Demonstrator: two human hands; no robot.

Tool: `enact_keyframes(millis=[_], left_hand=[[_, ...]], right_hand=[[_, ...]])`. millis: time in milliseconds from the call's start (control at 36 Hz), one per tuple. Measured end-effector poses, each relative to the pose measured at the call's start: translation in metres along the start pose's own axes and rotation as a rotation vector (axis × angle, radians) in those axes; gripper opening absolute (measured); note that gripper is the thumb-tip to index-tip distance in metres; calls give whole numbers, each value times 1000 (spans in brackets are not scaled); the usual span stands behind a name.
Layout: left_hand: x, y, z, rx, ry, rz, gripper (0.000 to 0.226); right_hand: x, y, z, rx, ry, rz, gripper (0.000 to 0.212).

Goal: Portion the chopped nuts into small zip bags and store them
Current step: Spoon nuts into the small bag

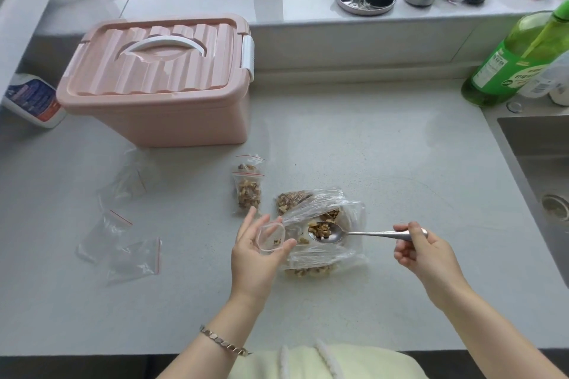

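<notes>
While the left hand (255,258) holds a small zip bag (272,237) just above the counter (385,163), its grip is curled round the bag's mouth and keeps it spread open. The right hand (425,255) has its grip pinched on the handle of a spoon (366,233). The spoon's bowl carries a heap of chopped nuts (321,229) and hovers over the large plastic bag (338,209) that holds the supply, just beside the open mouth. A few crumbs already lie inside the small bag.

The step in hand looks like filling the third portion. The next move calls for bringing the spoon tip over the narrow mouth and tipping it slowly, since the opening is hardly wider than the spoon and nuts could spill.

Two filled bags (248,191) lie sealed beyond the left hand, one overlapping the other. Several empty zip bags (135,255) lie scattered to the left, well apart from the work. A pink storage box (160,83) stands behind with its lid on and latched, so it must be opened before storing. A green bottle (511,61) and the sink (535,157) sit to the right, clear of the hands.
</notes>
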State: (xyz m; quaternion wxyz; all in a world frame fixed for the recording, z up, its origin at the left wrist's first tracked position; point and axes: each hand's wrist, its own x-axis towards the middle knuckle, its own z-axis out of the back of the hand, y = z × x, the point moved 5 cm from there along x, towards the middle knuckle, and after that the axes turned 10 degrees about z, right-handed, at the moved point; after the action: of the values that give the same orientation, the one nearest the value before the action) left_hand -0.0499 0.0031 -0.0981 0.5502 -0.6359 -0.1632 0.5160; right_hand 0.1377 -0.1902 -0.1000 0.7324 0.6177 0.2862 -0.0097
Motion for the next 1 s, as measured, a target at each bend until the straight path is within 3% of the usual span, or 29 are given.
enact_keyframes(millis=[278, 583, 806, 1000], left_hand=[[-9, -4, -10, 26, 88, 71, 48], [-11, -16, -13, 29, 146, 22, 56], [-8, -16, -23, 261, 206, -24, 62], [-3, -3, -28, 283, 156, 7, 63]], right_hand=[[-7, 36, 5, 49, 33, 84, 30], [-27, 94, -17, 38, 123, 245, 31], [-44, 119, -43, -262, 191, 549, 30], [-68, 126, -67, -602, 261, 916, 39]])
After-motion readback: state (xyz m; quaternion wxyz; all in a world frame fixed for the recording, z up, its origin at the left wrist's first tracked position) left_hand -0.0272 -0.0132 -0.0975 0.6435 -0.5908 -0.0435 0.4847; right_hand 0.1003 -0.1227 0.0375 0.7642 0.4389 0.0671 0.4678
